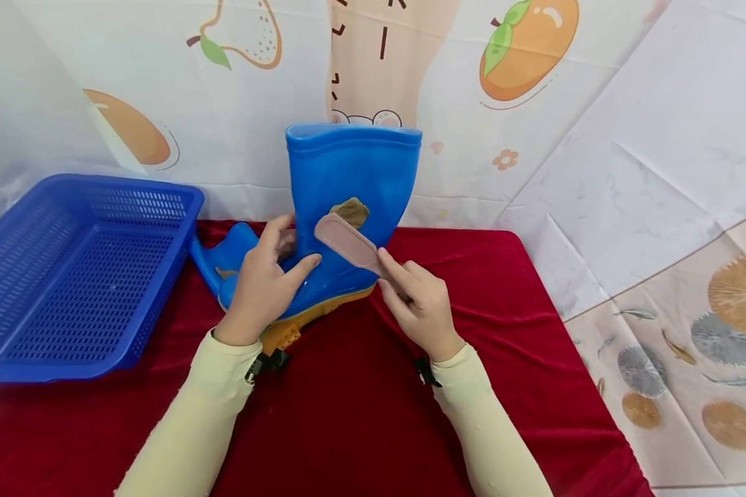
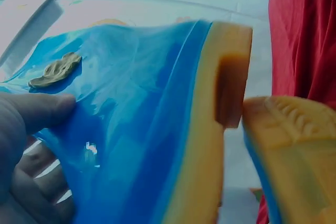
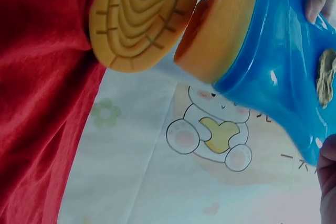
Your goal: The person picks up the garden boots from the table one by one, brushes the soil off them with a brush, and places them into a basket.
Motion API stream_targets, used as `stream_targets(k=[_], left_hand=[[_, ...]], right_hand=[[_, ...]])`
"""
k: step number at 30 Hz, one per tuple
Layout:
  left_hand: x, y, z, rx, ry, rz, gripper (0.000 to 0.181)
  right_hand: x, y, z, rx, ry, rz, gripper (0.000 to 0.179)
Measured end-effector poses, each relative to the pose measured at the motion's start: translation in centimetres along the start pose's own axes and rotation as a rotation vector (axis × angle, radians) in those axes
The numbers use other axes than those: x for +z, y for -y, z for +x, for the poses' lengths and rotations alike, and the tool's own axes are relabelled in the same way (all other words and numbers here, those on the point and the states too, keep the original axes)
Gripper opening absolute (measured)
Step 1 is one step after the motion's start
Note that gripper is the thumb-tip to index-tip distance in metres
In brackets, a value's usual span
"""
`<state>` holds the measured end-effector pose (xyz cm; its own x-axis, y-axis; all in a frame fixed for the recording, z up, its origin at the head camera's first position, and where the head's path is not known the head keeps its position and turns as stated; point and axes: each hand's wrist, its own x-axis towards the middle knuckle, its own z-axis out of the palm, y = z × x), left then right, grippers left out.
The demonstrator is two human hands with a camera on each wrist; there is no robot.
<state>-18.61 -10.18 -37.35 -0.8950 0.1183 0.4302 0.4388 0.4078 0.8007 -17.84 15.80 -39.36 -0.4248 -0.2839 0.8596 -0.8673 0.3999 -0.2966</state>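
Observation:
A blue rain boot (image 1: 354, 166) with a yellow sole stands upright on the table, a brown mud-like patch (image 1: 350, 209) on its shaft. My left hand (image 1: 264, 279) grips the boot at the ankle, thumb in front and fingers behind. In my right hand (image 1: 423, 304) is the handle of a pinkish brush (image 1: 348, 241), its flat back facing up. The brush head overlaps the lower edge of the patch in the head view; whether it touches is unclear. Behind my left hand lies a second blue boot (image 1: 236, 241), partly hidden, with its patterned sole (image 3: 147, 19) in the right wrist view.
A blue plastic basket (image 1: 189, 207) stands at the left. Red cloth (image 1: 348, 421) covers the table. Behind the boots hangs a pale fruit-print curtain (image 1: 460, 166), close to the upright boot.

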Motion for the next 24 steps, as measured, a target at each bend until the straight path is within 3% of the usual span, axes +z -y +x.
stream_targets(k=[7,17,24], left_hand=[[0.5,-0.2,0.0,0.034,-0.038,-0.023,0.063],[0.2,-0.3,0.1,0.014,-0.015,-0.007,0.067],[0.3,-0.2,0.0,0.029,-0.054,-0.005,0.066]], right_hand=[[0.2,0.4,0.4,0.026,0.044,-0.022,0.056],[-1.0,-0.5,0.2,0.112,0.032,-0.061,0.045],[-1.6,-0.8,0.2,0.124,0.017,-0.063,0.044]])
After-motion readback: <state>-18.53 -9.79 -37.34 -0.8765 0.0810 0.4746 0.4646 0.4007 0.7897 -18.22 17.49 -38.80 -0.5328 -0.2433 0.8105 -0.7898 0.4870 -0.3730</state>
